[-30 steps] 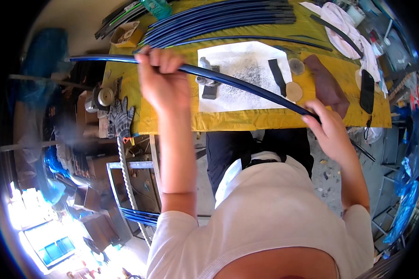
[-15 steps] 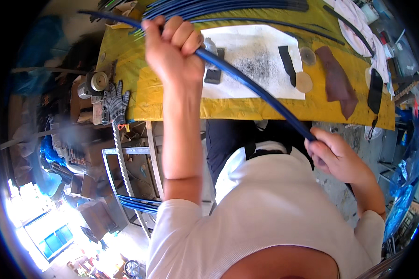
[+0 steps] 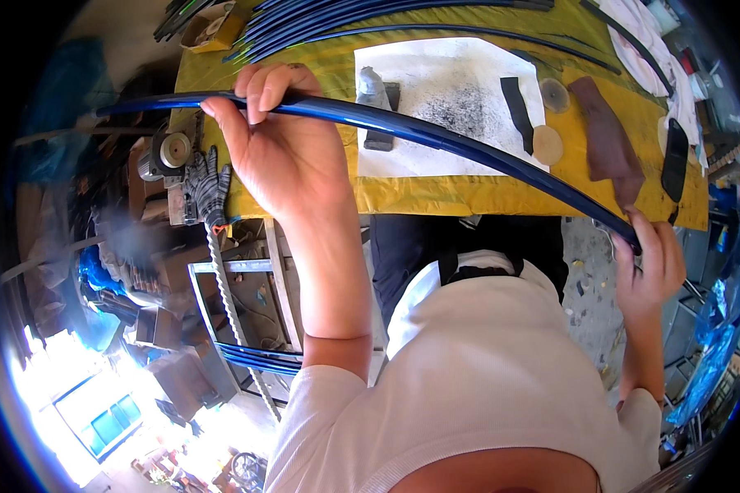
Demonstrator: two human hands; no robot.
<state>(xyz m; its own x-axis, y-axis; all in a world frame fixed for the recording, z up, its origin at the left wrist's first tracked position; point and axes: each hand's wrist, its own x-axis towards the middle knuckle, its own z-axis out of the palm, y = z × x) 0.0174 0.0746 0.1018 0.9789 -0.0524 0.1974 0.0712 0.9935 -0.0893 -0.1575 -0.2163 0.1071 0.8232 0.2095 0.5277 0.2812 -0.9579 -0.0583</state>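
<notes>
Holding the blue strip: two bare hands carry one long blue strip (image 3: 436, 135) above the table (image 3: 419, 193), from beyond its left edge down past the near edge by the near right corner.
Left hand: this hand (image 3: 296, 160) pinches the strip lightly between thumb and fingers, palm turned up, near the table's left edge.
Right hand: this hand (image 3: 654, 263) pinches the lower part of the strip, thumb against fingers, just off the near right corner; whether the strip ends there I cannot tell.
Change in grip: the left fist of half a second ago is now a fingertip pinch, and the right hand sits farther right, so the strip lies less steeply; its upper face seems easier to inspect or work on.
Strip surface: smooth and glossy, narrow, gently bowed, with a pale sheen along it.
White sheet: paper-like sheet (image 3: 489, 160) toward the near edge, dusted with dark, grainy powder (image 3: 456, 111).
On the sheet: a dark, squarish block (image 3: 379, 141) and a flat black band (image 3: 516, 111).
Right of the sheet: a round tan disc (image 3: 548, 145) and a limp, matt brown piece (image 3: 604, 135).
Far edge: a bundle of slim blue strips (image 3: 345, 20).
</notes>
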